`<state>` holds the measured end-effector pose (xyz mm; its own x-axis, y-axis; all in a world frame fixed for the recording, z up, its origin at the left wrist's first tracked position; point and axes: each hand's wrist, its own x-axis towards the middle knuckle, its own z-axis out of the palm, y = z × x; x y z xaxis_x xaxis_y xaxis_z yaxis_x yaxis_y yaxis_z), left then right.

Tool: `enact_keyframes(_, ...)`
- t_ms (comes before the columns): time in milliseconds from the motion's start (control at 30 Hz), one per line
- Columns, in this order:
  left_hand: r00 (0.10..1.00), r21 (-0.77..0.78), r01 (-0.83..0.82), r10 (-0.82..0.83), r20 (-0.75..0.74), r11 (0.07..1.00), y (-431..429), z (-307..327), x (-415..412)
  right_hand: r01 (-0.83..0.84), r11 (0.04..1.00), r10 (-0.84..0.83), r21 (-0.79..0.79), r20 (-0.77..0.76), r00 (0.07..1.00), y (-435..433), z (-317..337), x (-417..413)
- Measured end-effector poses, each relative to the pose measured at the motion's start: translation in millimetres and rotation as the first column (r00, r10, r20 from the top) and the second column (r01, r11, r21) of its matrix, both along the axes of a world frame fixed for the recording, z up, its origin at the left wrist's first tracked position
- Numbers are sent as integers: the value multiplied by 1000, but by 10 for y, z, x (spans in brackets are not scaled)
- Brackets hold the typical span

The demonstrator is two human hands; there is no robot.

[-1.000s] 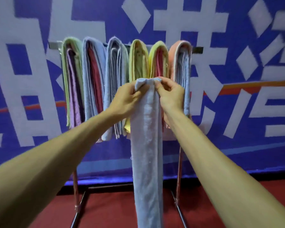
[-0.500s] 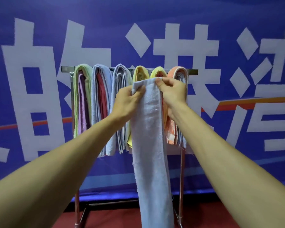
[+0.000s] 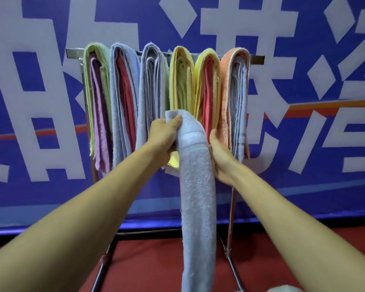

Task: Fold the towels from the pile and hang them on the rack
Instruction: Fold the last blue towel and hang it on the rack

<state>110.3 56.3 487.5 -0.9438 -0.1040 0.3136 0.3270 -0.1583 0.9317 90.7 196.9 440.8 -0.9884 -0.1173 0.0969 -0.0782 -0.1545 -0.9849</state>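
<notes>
Left hand (image 3: 163, 137): clenched round the folded top of the grey-blue towel (image 3: 198, 186), thumb pinching the upper corner against the fingers. Right hand (image 3: 221, 159): set against the towel's opposite edge, thumb upright along the cloth, fingers hidden behind it. We cannot tell whether they close on it.

Between the two hands the towel's top curls over toward the left hand. Below them it hangs as one long narrow strip, its tail running out of view.

Just beyond the hands, and reaching above them, are the hung towels (image 3: 181, 81). Six bundles are draped side by side over the rack (image 3: 257, 59), green out past the left hand, orange past the right. They fill nearly the whole bar, with only short bare ends showing. Our towel sits lower than the bar, in front of the yellow bundles, not yet on it.

We judge the step in hand to be lifting and draping. To do it well:
- Raise both hands clear above the bar before moving forward.
- Keep the fold pinched so the layers don't slide apart.
- Pick the spot early, since room is scarce.
- Lay the strip's middle over the bar so both halves hang level.
- Main risk, we think: catching a neighbouring bundle and dragging it off.

Behind the rack hangs a blue banner (image 3: 303, 186) with white characters. Under the hands is a red floor (image 3: 156, 266).
</notes>
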Motion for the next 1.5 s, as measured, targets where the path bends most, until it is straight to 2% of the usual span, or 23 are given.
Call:
enact_keyframes(67, 998, 111, 10, -17, 61, 994, -21, -122, -24, -56, 998, 56, -2, 6, 998, 24, -264, -44)
enact_keyframes(233, 973, 294, -106, 38, 228, 950, -97, -618, -179, -225, 972, 216, 71, 109, 970, 66, -927, -102)
enact_keyframes(467, 942, 610, -218, 2, 335, 762, -457, -1377, -451, -307, 911, 292, 276, 97, 952, 179, -1615, -171)
enact_keyframes(600, 931, 751, -261, -48, 362, 606, -550, -1828, -484, -187, 831, 227, 524, -13, 974, 110, -1726, -232)
enact_keyframes(767, 889, 818, -298, -169, 426, 492, -651, -2334, -554, -80, 857, 149, 509, -96, 984, -18, -1722, -285)
enact_keyframes(800, 887, 823, -274, -199, 416, 498, -642, -2363, -564, -49, 868, 117, 494, -107, 987, -39, -1716, -293)
enact_keyframes(867, 889, 796, -212, -227, 399, 568, -606, -2374, -558, -9, 896, 67, 443, -116, 991, -78, -1688, -303)
enact_keyframes(967, 876, 679, -90, -267, 402, 728, -523, -2319, -464, 11, 957, 12, 290, -76, 997, -87, -1604, -310)
enact_keyframes(1100, 799, 485, 167, -406, 443, 859, -386, -2302, -238, -72, 994, 72, 85, 3, 997, -56, -1538, -313)
enact_keyframes(1167, 765, 351, 301, -444, 467, 887, -292, -2334, -168, -115, 993, 115, 36, 16, 993, -2, -1544, -312)
enact_keyframes(1300, 776, 108, 447, -445, 447, 888, -170, -2367, -74, -95, 995, 95, -20, -19, 995, 127, -1561, -314)
enact_keyframes(1400, 780, 67, 446, -424, 460, 893, -103, -2347, -14, -21, 995, 22, -93, 11, 1000, 220, -1586, -348)
enact_keyframes(1500, 839, -1, 387, -352, 415, 922, -13, -2406, -9, 52, 991, -46, -121, 47, 998, 282, -1606, -357)
